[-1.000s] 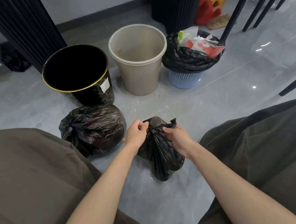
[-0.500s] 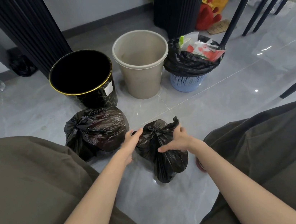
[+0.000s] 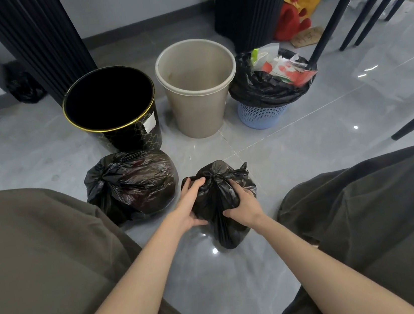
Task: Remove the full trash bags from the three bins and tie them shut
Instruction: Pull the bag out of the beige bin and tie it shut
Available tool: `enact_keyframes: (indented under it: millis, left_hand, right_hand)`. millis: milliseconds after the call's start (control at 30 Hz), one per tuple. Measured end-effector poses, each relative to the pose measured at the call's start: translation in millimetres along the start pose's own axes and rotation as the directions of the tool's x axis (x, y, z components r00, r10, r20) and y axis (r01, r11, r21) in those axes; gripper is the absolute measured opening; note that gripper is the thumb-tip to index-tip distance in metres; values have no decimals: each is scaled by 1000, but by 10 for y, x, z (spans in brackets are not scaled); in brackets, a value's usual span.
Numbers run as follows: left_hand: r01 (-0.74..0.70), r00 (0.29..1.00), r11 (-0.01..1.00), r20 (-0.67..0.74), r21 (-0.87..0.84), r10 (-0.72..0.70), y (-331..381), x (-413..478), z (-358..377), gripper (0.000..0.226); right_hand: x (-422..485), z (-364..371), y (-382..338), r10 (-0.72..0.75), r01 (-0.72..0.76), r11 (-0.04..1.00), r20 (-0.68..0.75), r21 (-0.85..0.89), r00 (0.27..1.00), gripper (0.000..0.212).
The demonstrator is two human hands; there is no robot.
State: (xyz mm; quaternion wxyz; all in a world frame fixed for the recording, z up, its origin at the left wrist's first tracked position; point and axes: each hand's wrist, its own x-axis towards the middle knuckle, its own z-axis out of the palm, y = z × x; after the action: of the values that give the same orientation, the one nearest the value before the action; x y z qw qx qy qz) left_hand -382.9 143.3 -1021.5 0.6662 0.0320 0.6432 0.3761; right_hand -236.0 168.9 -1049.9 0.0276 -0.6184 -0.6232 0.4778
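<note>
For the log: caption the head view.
Left hand and right hand grip the small tied bag, larger bag alongside; beige bin empty, blue basket still full.

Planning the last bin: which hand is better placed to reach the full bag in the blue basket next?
Likely the right hand: the blue basket with its full bag stands on that side, while the left hand would cross the small tied bag both now hold.

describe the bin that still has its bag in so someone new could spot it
Three bins stand in a row on the grey tiled floor. It is the rightmost, next to the beige bin: a small blue lattice basket. Alone among them, it still holds a black bag stuffed with wrappers.
</note>
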Motion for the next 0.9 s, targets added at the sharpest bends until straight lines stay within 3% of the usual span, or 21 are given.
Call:
enact_keyframes:
  millis: [233, 500, 700, 900]
  left_hand:
    - [-117, 990, 993, -83, 11, 118, 201, 247, 38, 79]
    - [-265, 930, 954, -224, 139, 291, 596, 602, 120, 62]
    - [-356, 853, 876, -271, 325, 446, 740, 865, 101, 73]
    - [-356, 835, 876, -310, 325, 454, 937, 960, 10, 70]
  right_hand:
    - [252, -8, -194, -157, 152, 987, -96, -61, 983, 73]
    - [796, -155, -509, -295, 284, 955, -154, -91, 943, 63]
    - [1081, -204, -727, -297, 291, 954, -81, -74, 952, 71]
    - [1238, -161, -807, -308, 306, 950, -20, -62, 951, 75]
